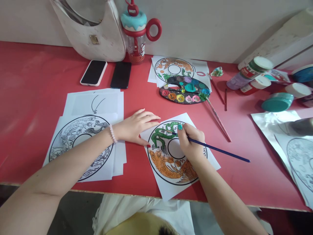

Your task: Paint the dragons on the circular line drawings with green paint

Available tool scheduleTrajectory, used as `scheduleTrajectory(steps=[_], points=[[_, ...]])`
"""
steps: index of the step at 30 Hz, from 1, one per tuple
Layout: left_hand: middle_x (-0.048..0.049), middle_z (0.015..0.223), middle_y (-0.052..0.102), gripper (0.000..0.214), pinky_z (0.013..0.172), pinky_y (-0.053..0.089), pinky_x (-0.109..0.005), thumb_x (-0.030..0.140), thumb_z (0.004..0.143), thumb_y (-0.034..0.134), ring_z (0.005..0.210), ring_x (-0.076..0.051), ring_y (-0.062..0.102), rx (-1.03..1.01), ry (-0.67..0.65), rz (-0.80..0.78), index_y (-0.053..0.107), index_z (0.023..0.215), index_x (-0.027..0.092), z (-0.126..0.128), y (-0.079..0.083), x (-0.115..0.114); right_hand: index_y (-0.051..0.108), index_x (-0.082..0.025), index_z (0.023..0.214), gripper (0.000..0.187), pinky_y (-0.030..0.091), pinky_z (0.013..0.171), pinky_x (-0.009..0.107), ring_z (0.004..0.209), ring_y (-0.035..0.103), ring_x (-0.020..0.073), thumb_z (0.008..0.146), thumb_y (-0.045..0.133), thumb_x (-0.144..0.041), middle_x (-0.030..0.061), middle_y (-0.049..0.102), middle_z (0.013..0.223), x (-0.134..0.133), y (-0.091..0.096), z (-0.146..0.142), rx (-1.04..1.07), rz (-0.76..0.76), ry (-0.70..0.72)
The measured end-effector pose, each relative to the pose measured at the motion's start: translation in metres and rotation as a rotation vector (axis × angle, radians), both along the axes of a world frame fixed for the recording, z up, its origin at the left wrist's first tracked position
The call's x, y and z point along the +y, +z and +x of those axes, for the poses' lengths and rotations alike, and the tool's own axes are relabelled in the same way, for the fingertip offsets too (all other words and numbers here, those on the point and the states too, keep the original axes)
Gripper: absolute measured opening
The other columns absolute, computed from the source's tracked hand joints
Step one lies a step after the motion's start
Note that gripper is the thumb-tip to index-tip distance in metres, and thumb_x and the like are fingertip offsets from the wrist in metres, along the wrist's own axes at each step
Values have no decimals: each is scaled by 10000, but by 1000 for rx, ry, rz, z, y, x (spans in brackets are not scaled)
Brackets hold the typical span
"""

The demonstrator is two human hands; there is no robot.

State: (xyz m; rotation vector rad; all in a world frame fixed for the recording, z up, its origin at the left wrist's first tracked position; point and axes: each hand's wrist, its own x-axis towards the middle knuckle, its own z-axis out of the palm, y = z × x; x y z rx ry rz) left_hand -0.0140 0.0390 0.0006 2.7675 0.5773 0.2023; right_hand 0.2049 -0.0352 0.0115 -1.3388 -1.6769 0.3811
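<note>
A blue-handled paintbrush [220, 150] is pinched in my right hand [192, 140], its tip on the green dragon of a round printed drawing. That drawing sheet [161, 186] lies turned at an angle on the red table and carries a green dragon above an orange phoenix. My left hand [137, 125] lies flat with fingers spread, its fingertips at the sheet's left edge. Beyond the sheet sits a black paint palette [174, 99] with several colours in its wells. A second paintbrush [218, 120] leans on the palette's right end, green paint at its tip.
A stack of uncoloured drawings [119, 130] lies under my left forearm. Two phones [94, 73], a white handbag [97, 45] and a drink cup [135, 45] stand at the back. Several paint jars [277, 101] and more sheets [269, 122] occupy the right. The table's front edge [137, 194] is near me.
</note>
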Motion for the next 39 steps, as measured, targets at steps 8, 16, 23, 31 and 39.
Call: scheduleTrajectory(steps=[8, 16, 23, 31, 39], points=[[-132, 1439, 409, 803, 1120, 140, -480, 682, 820, 510, 1301, -292, 339, -6, -4, 1, 371, 1410, 154, 0, 0, 0, 170, -206, 583, 383, 195, 446, 240, 460, 202, 62, 784, 466, -71, -66, 193, 498, 0, 0, 0, 1, 15, 16], [-130, 1443, 403, 809, 1123, 137, -474, 680, 818, 513, 1308, -291, 330, 1, -6, -1, 376, 1407, 143, -1, 0, 0, 160, -208, 599, 385, 203, 444, 236, 462, 201, 66, 785, 464, -63, -65, 189, 506, 0, 1, -1, -29, 49, 70], [-147, 1431, 415, 797, 1115, 155, -493, 680, 820, 510, 1299, -304, 341, -17, -9, 4, 393, 1399, 146, -1, -1, 0, 167, -209, 591, 392, 213, 450, 235, 458, 213, 67, 803, 470, -80, -66, 204, 506, -1, 1, 0, -46, 59, 110], [-134, 1439, 408, 796, 1121, 135, -480, 690, 820, 499, 1307, -299, 333, -7, -3, -13, 379, 1410, 169, -1, -1, 0, 174, -211, 573, 394, 211, 456, 248, 456, 203, 72, 798, 478, -100, -68, 200, 499, -1, 2, 1, -9, 14, 33], [-137, 1440, 409, 784, 1121, 143, -506, 674, 818, 521, 1308, -308, 336, -14, -2, -25, 396, 1396, 159, 0, 1, 0, 172, -211, 583, 385, 214, 454, 243, 461, 211, 74, 813, 465, -117, -64, 203, 507, -2, 2, 2, -31, 18, 83]])
